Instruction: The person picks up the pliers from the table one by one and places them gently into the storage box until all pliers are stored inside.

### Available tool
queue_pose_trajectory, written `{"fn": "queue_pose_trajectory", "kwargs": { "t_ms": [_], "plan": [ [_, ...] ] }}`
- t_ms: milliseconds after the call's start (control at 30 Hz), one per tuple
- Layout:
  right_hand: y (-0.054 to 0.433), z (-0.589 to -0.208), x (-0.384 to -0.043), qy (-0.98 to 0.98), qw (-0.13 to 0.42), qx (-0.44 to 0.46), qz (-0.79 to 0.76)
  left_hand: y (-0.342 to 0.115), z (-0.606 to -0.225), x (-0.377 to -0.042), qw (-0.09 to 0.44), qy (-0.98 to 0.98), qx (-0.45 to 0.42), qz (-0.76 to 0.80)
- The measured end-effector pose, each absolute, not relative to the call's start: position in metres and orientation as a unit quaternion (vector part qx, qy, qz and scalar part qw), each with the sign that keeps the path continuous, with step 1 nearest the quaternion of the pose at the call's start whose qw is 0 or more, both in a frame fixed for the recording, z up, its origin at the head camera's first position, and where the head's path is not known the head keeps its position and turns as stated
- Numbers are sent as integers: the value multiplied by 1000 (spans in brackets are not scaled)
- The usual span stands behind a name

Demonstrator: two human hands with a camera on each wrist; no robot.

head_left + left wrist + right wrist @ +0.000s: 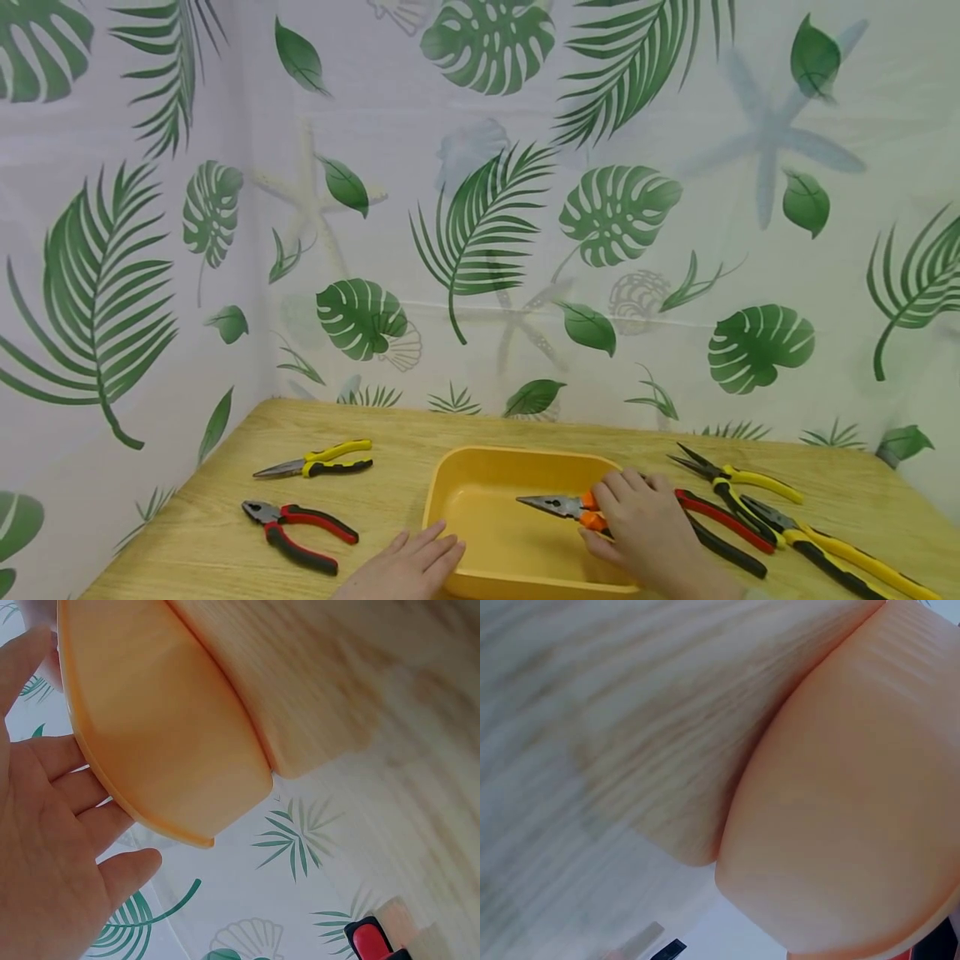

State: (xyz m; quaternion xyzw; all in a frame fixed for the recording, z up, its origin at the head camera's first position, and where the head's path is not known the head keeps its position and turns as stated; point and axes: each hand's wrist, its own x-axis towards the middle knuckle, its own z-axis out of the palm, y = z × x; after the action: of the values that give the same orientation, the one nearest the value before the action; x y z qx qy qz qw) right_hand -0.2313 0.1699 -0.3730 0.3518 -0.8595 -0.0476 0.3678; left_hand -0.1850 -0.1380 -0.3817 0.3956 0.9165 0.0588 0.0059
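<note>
My right hand (647,521) grips long-nose pliers (555,505) with orange on the handles, their jaws pointing left over the inside of a yellow plastic basin (517,457). The hand covers most of these handles. At the basin's front left corner, my left hand (412,562) rests its fingers against the rim. In the left wrist view, the left hand (60,817) has its fingers extended along the outside of the basin wall (165,727). The right wrist view shows the basin's outer side (840,810), not the hand's grip.
Left of the basin lie yellow-black long-nose pliers (318,460) and red-black combination pliers (300,533). To its right lie red-black handles (723,521), their head hidden behind my hand, and two yellow-black pliers (738,483), (832,550) close together. Patterned cloth walls stand behind the wooden table.
</note>
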Motion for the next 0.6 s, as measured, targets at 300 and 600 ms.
{"fn": "queue_pose_trajectory", "kwargs": {
  "t_ms": [300,600],
  "plan": [
    [162,-373,-232,-862,356,359,-44,-139,-383,-185,-10,914,402,56],
    [154,-373,-231,-877,315,360,-53,-138,-382,-184,5,917,396,52]
  ]
}}
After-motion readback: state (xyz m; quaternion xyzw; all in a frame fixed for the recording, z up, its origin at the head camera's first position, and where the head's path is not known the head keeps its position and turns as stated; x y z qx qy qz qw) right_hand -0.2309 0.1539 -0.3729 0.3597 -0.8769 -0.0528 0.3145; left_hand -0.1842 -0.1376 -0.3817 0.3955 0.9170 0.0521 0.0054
